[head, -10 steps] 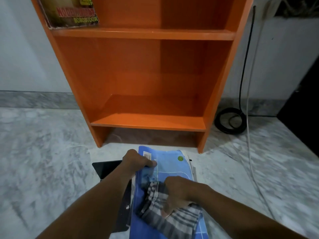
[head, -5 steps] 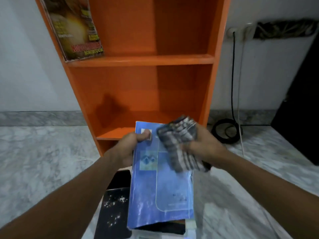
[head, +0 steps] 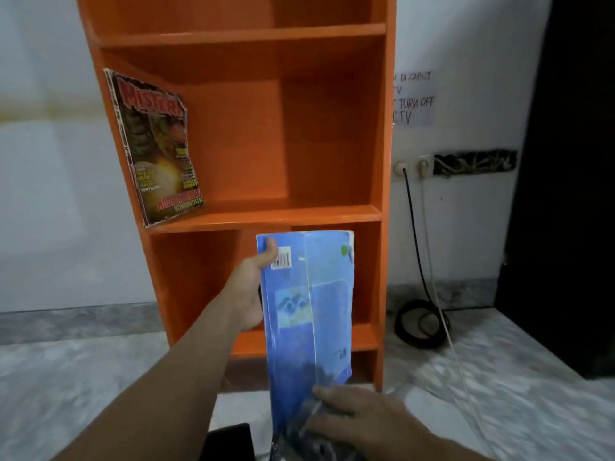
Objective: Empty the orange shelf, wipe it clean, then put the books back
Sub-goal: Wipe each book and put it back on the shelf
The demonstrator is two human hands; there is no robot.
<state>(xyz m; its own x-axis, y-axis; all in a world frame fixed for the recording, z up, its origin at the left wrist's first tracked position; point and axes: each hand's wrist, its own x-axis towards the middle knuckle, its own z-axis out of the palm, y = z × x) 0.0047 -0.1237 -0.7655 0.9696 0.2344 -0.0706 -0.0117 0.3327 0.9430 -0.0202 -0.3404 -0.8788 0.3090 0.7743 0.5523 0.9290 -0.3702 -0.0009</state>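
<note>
Head view: a blue book point(head: 309, 304) is held upright in the air in front of the lowest compartment of the orange shelf point(head: 266, 215), not yet resting on any board. Its upper left edge is gripped by the left hand point(head: 249, 287), thumb on the cover beside the barcode. The right hand point(head: 359, 417) is laid over a striped cloth point(head: 299, 430) at the book's lower end; whether the cloth is pinched or merely pressed cannot be told through the blur. A magazine point(head: 156, 151) is propped at the left end of the middle board, against the side wall. The cover is probably being dusted before shelving, so the top grip should be kept firm, the cloth drawn along the cover, and the book then stood squarely on a board.
</note>
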